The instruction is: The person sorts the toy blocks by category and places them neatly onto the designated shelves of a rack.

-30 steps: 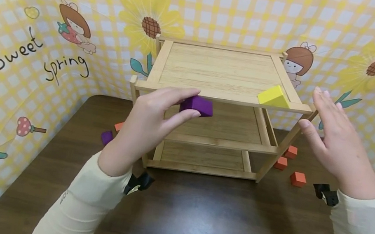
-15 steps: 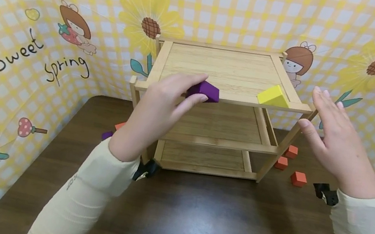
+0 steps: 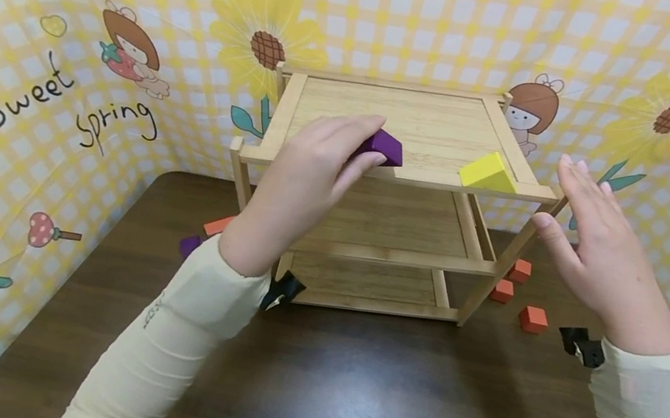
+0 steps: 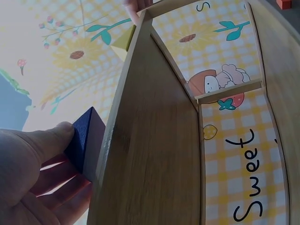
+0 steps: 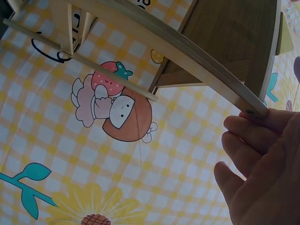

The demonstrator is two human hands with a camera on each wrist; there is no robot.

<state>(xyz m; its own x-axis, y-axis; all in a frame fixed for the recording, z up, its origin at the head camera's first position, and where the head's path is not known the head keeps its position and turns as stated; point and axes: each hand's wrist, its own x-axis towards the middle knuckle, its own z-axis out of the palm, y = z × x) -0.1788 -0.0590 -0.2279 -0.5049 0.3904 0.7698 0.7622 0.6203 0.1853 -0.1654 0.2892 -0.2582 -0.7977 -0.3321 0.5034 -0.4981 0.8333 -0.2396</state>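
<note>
My left hand (image 3: 315,168) pinches a purple triangular block (image 3: 389,148) between thumb and fingers, over the front edge of the top shelf of a wooden rack (image 3: 421,176). In the left wrist view the triangular block (image 4: 86,143) looks dark blue and sits right at the shelf's edge. A yellow triangular block (image 3: 486,172) lies on the top shelf near its front right corner. Beside that corner is my right hand (image 3: 602,256), fingers extended and holding nothing. The right wrist view has its fingers (image 5: 253,133) right at the end of the rack's post.
Several orange cubes (image 3: 534,319) lie on the dark table (image 3: 356,392) right of the rack. On the left are a purple block (image 3: 189,245) and an orange block (image 3: 218,224). A yellow checked cloth (image 3: 408,20) hangs behind and at the sides.
My left hand has moved up and to the right with the purple triangular block, from in front of the rack to over the top shelf's front edge. The right hand has stayed in place.
</note>
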